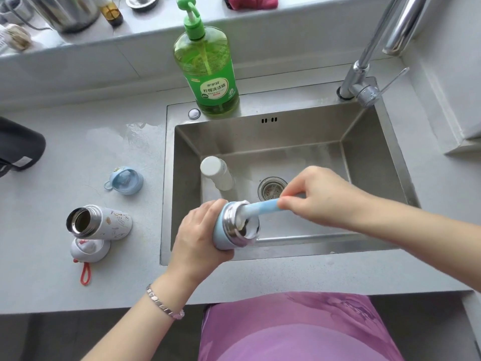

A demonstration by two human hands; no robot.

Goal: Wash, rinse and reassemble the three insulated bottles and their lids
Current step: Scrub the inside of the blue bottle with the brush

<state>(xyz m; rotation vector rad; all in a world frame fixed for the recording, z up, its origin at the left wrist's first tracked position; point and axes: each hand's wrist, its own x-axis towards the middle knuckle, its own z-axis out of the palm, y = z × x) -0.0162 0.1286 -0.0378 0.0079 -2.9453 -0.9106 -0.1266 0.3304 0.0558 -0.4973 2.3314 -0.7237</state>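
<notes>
Blue bottle (221, 238) tilted, mouth right | left fingers (209, 205) grip it | right fingers (287, 204) pinch brush (263, 206)

blue bottle (223, 238): pale blue body, silver steel neck, white foam in the mouth
brush (263, 206): pale blue handle
sink bottle (217, 174): plain white
counter bottle (112, 222): white with small tan and grey doodles
blue lid (126, 180): pale blue, loop the same
white lid (89, 250): white with red marks, red loop
soap (208, 74): yellow-green, green pump and label
sink (377, 157): grey steel
counter (78, 152): pale grey, finely speckled
cloth (251, 2): deep pink
bracelet (158, 302): silver links, pink bead
garment (299, 332): purple, faint floral pattern
</notes>
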